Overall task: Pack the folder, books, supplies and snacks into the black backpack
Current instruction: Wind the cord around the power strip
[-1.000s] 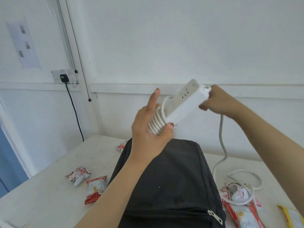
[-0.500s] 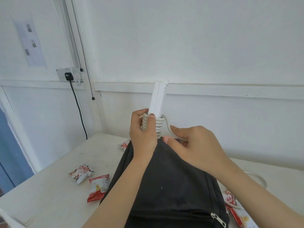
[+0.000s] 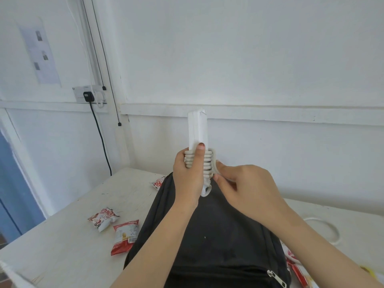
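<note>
A white power strip (image 3: 197,129) stands upright above the black backpack (image 3: 216,231), which lies on the white table (image 3: 68,244). Several turns of its white cord (image 3: 207,163) are wound around its lower half. My left hand (image 3: 188,175) grips the strip over the coils, thumb pressed up its front. My right hand (image 3: 243,188) pinches the cord just right of the coils. The loose cord loop (image 3: 330,227) lies on the table at the right. Red and white snack packets (image 3: 104,218) (image 3: 125,235) lie left of the backpack.
Another snack packet (image 3: 158,182) lies at the backpack's far left corner, and more packets (image 3: 295,265) sit at its right side. A wall socket with a black plug (image 3: 89,96) and hanging cable is at the left. The wall stands close behind the table.
The power strip turned from tilted to upright. My right hand left the strip's top end, came down to the coils and now pulls cord around the strip.
</note>
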Action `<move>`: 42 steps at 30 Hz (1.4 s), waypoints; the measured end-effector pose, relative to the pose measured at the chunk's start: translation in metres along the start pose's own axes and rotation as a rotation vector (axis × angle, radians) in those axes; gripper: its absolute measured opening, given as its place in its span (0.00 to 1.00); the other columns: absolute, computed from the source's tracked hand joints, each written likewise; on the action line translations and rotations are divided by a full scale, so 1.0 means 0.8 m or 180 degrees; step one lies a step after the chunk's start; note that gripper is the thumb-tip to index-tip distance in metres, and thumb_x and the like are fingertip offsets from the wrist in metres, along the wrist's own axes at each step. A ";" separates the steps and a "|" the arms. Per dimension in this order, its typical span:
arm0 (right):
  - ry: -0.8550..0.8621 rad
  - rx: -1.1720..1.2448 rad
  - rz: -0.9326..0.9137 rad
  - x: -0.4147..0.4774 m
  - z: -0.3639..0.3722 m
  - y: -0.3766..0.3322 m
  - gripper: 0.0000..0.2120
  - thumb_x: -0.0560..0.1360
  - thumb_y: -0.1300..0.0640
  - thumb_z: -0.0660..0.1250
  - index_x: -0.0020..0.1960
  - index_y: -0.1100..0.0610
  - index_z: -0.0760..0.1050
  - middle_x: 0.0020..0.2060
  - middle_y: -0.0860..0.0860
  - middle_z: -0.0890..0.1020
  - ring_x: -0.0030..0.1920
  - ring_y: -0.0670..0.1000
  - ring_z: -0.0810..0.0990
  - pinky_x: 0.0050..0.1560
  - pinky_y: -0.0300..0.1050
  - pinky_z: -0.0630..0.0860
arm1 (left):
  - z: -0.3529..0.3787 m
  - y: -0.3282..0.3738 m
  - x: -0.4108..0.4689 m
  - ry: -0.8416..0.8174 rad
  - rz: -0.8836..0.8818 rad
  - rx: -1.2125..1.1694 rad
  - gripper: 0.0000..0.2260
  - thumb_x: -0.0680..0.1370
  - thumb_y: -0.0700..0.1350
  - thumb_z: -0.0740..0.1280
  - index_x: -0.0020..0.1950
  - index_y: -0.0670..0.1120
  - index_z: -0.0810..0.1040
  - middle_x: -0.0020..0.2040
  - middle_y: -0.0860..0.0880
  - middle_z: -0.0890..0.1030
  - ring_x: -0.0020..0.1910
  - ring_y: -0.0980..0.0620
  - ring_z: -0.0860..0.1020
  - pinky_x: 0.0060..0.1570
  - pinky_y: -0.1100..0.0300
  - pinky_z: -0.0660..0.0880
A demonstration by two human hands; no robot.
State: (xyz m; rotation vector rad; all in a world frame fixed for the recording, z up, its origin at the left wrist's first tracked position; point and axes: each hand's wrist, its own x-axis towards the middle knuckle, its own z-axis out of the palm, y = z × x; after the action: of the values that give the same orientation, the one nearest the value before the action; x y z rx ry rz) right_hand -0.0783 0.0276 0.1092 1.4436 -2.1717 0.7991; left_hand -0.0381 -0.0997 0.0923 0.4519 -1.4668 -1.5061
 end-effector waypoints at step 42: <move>-0.0564 -0.0760 -0.0767 0.034 -0.126 0.003 0.08 0.75 0.43 0.58 0.47 0.40 0.75 0.36 0.42 0.75 0.37 0.40 0.72 0.34 0.33 0.62 | 0.009 -0.010 -0.018 -0.1395 0.1516 0.1750 0.40 0.66 0.61 0.69 0.67 0.74 0.45 0.40 0.56 0.79 0.38 0.55 0.80 0.40 0.57 0.80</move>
State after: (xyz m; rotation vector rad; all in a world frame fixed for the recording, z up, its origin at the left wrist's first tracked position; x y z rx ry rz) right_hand -0.0885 0.0761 0.2006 1.6589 -2.0785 0.3270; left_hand -0.0400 -0.0853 0.0817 0.0649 -2.1640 -0.8373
